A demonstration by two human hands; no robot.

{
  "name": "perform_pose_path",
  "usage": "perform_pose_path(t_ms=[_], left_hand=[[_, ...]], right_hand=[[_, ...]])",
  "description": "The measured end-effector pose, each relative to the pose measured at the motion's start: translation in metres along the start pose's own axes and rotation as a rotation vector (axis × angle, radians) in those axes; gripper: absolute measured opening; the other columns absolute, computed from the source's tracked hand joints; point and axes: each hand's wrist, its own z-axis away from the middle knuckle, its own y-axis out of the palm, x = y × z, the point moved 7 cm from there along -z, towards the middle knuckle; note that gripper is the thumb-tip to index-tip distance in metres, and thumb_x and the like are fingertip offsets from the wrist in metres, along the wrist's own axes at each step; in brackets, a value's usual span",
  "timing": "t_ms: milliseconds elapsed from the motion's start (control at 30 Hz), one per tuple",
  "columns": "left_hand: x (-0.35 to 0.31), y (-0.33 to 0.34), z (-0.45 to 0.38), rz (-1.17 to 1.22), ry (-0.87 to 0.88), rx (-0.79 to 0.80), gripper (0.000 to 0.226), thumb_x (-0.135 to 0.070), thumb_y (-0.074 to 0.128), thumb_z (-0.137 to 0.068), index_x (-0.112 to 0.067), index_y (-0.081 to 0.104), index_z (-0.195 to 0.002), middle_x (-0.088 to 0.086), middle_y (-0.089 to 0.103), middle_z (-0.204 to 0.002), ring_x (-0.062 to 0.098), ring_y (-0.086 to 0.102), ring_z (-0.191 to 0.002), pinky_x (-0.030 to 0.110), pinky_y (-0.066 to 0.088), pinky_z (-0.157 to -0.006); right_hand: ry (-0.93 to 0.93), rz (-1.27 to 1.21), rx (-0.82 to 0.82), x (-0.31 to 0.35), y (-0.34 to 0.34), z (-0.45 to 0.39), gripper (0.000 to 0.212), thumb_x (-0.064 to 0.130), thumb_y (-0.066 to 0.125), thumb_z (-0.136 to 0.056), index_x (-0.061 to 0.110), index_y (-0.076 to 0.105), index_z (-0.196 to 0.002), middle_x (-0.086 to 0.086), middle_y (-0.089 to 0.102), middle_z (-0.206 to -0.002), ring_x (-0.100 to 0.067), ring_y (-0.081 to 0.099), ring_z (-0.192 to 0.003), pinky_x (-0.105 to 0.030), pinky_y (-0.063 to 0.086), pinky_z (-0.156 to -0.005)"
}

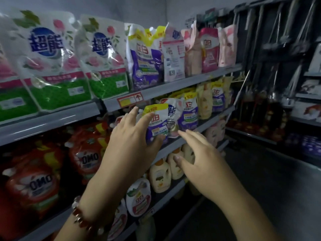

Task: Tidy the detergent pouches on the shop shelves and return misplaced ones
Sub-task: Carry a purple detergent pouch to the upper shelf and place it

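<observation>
A small purple and yellow detergent pouch (156,122) stands at the front of the middle shelf (205,125). My left hand (132,136) rests against its left side, thumb under its lower edge, fingers spread across its front and top. A white and blue pouch (173,115) leans right behind it. My right hand (198,153) hovers just below and right of both pouches with fingers spread, holding nothing. More purple pouches (189,112) stand further right on the same shelf.
Large white and green rose pouches (52,63) fill the upper shelf, purple and pink ones (147,56) beside them. Red OMO pouches (85,153) sit at lower left, cream bottles (159,176) below. Mops and boxes hang at right; the dark floor aisle (260,188) lies below.
</observation>
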Motion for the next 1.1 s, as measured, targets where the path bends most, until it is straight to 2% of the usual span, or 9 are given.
perform_pose_path(t_ms=[300,433,533,633,767,833,933,1000,1100], left_hand=[[0.016,0.018,-0.097,0.019,-0.014,-0.084,0.067,-0.059,0.049,-0.094,-0.038,0.026,-0.154,-0.001,0.011,-0.166,0.021,0.015,-0.151,0.041,0.026,-0.118],[0.037,0.016,-0.14,0.046,-0.043,-0.191,0.063,-0.053,0.053,-0.095,-0.033,0.033,-0.152,0.002,0.023,-0.162,0.023,0.026,-0.147,0.041,0.034,-0.112],[0.054,0.023,-0.176,0.061,-0.074,-0.261,0.062,-0.049,0.055,-0.096,-0.029,0.035,-0.151,0.002,0.035,-0.156,0.024,0.039,-0.138,0.041,0.041,-0.106],[0.068,0.028,-0.212,0.089,-0.116,-0.349,0.061,-0.049,0.052,-0.097,-0.025,0.035,-0.15,0.002,0.049,-0.14,0.023,0.055,-0.118,0.04,0.052,-0.09],[0.074,0.041,-0.255,0.139,-0.122,-0.371,0.058,-0.05,0.047,-0.098,-0.025,0.035,-0.149,0.002,0.053,-0.138,0.023,0.055,-0.12,0.039,0.051,-0.094],[0.081,0.043,-0.273,0.168,-0.151,-0.393,0.06,-0.059,0.046,-0.093,-0.029,0.037,-0.144,-0.004,0.06,-0.128,0.019,0.06,-0.112,0.043,0.055,-0.091],[0.09,0.036,-0.29,0.227,-0.248,-0.466,0.05,-0.052,0.05,-0.095,-0.023,0.04,-0.135,-0.009,0.066,-0.099,0.011,0.068,-0.082,0.036,0.061,-0.068],[0.091,0.03,-0.302,0.099,-0.313,-0.471,0.032,-0.047,0.048,-0.1,-0.02,0.051,-0.117,-0.006,0.066,-0.086,0.012,0.067,-0.07,0.035,0.06,-0.062],[0.091,0.025,-0.315,-0.159,-0.379,-0.432,0.035,-0.048,0.041,-0.103,-0.02,0.059,-0.093,-0.002,0.067,-0.084,0.019,0.065,-0.069,0.037,0.058,-0.068]], right_hand=[[-0.049,0.072,-0.035,-0.024,-0.011,-0.106,0.062,0.044,0.054,-0.095,0.042,0.025,-0.151,0.022,0.017,-0.158,-0.001,0.011,-0.146,-0.032,0.019,-0.12],[-0.089,0.029,-0.043,-0.026,-0.004,-0.155,0.061,0.046,0.054,-0.095,0.045,0.026,-0.149,0.026,0.017,-0.156,0.002,0.016,-0.143,-0.026,0.023,-0.116],[-0.12,-0.085,-0.064,-0.029,0.004,-0.183,0.057,0.047,0.055,-0.094,0.049,0.031,-0.146,0.031,0.023,-0.15,0.013,0.021,-0.13,-0.017,0.024,-0.103],[-0.128,-0.251,-0.056,-0.036,0.013,-0.21,0.049,0.046,0.057,-0.093,0.05,0.041,-0.139,0.035,0.034,-0.137,0.014,0.027,-0.122,-0.016,0.028,-0.095],[-0.087,-0.663,-0.197,-0.055,0.02,-0.255,0.027,0.031,0.062,-0.093,0.042,0.062,-0.118,0.024,0.06,-0.122,0.009,0.055,-0.11,-0.017,0.048,-0.09],[-0.048,-0.858,-0.315,-0.07,0.026,-0.276,0.02,0.021,0.062,-0.094,0.034,0.067,-0.109,0.015,0.068,-0.109,0.006,0.062,-0.1,-0.014,0.052,-0.081],[-0.024,-0.948,-0.322,-0.078,0.039,-0.308,0.018,0.018,0.059,-0.096,0.031,0.066,-0.107,0.013,0.069,-0.104,0.002,0.064,-0.096,-0.012,0.051,-0.073],[-0.042,-0.933,-0.264,-0.076,0.047,-0.332,0.02,0.021,0.058,-0.097,0.034,0.063,-0.112,0.015,0.066,-0.11,0.002,0.061,-0.1,-0.011,0.047,-0.073],[-0.092,-0.87,-0.182,-0.069,0.049,-0.364,0.03,0.026,0.059,-0.096,0.029,0.059,-0.126,0.013,0.063,-0.118,0.002,0.058,-0.106,-0.009,0.045,-0.075]])
